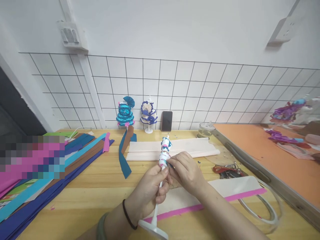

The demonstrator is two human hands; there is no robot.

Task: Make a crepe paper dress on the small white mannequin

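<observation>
White tiled wall [195, 90] ran across the back, with the pale wooden worktop [95, 203] below it. And at the centre, the left hand [150, 185] had its fingers wrapped round the stem of a small paper-trimmed stand [164, 157], which leaned with its round base toward the bottom of the frame! In came the right hand [186, 171] from the lower right, fingers bent and tips against the stand's trimmed part; whether they pinched anything, the view did not tell.

Just beyond lay a white paper strip [185, 148], and under the right forearm a pink-edged strip [240, 190]. Over to the right, a red-and-dark bundle [230, 170] sat near a white coil [271, 216]. Left of centre, a teal strip [125, 166] trailed down beside a brown strip [128, 138]; farther left, long coloured strips [80, 163] fanned out in a heap.

Up at the back stood a turquoise ruffled piece [125, 115], then a blue-and-cream ruffled piece [149, 113], a phone [167, 121] upright against the wall, and a glass container [206, 130]. At the far right, purple paper decorations [287, 111] topped off the scene above an orange surface [265, 156].
</observation>
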